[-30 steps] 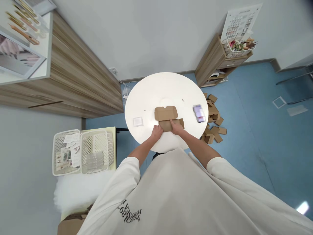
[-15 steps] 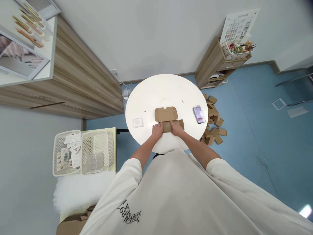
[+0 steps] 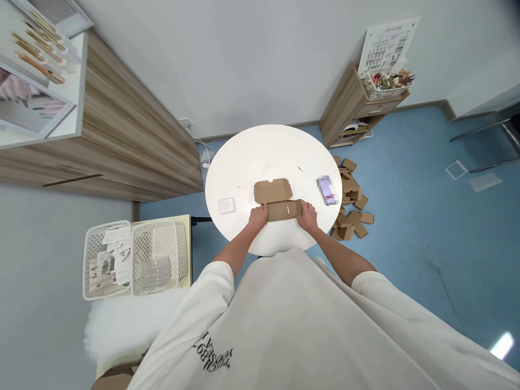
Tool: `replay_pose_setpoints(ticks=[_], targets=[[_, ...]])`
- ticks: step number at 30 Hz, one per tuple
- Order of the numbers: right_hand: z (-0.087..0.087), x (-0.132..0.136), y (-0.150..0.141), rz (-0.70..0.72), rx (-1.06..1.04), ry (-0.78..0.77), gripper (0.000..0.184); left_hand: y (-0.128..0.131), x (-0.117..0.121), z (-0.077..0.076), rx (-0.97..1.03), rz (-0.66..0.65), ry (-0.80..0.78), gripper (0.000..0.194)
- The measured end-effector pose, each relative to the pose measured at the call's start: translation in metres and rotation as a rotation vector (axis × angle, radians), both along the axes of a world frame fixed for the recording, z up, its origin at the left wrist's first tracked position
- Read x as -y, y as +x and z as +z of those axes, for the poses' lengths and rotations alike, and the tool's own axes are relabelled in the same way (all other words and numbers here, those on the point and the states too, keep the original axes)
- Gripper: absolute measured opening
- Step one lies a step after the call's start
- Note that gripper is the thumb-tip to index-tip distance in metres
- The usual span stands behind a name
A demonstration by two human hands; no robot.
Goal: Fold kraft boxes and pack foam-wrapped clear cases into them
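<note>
A brown cardboard box [image 3: 280, 210], partly folded, lies on the white round table [image 3: 268, 149] in front of me. Its lid panel stretches away from me, with a small notch in the far edge. My left hand [image 3: 259, 215] grips the box's left end, fingers curled over the edge. At the other end, my right hand [image 3: 307, 215] is closed on the right side flap. A small pale slot shows in the box's base near that flap. The undersides of both hands are hidden.
On the table are a small white square case [image 3: 227, 205] at left and a blurred purple item [image 3: 327, 190] at right. Cardboard boxes [image 3: 352, 216] are heaped on the floor to the right. White baskets [image 3: 153, 260] stand at left; a wooden cabinet [image 3: 138, 108] is behind them.
My right hand has moved right, from the middle of the box to its right end flap. The left hand stays at the left end. The view has shifted slightly.
</note>
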State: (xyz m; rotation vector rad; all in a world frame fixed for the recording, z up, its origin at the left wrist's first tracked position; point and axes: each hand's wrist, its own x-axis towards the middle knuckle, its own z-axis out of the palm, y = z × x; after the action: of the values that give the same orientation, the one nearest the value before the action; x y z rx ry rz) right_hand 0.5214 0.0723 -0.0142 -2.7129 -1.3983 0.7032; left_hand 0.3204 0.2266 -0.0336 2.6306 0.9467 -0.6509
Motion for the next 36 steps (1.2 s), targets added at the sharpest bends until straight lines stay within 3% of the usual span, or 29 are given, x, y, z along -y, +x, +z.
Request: replay_pose_setpoints(ticks=[6,15,24,27,30,36], targets=[[-0.009,-0.008,0.002,-0.021,-0.173,-0.096,0.083,0.0,0.0,-0.003,-0.015,-0.014,0.008,0.099],[-0.001,-0.028,-0.015,0.039,-0.144,-0.093,0.05,0.001,-0.002,-0.003,-0.014,-0.014,-0.029,0.102],[0.011,-0.035,-0.036,0.148,-0.118,0.031,0.065,-0.001,-0.002,-0.002,0.011,-0.003,-0.027,0.101],[0.007,-0.03,-0.039,0.127,-0.143,0.05,0.055,-0.002,-0.001,-0.003,0.012,-0.004,-0.022,0.101],[0.001,-0.025,-0.036,0.14,-0.175,0.022,0.043,-0.002,-0.001,-0.003,0.018,-0.013,-0.023,0.102],[-0.003,-0.034,-0.028,0.175,-0.151,-0.128,0.036,-0.003,-0.001,-0.005,0.035,-0.019,-0.006,0.1]])
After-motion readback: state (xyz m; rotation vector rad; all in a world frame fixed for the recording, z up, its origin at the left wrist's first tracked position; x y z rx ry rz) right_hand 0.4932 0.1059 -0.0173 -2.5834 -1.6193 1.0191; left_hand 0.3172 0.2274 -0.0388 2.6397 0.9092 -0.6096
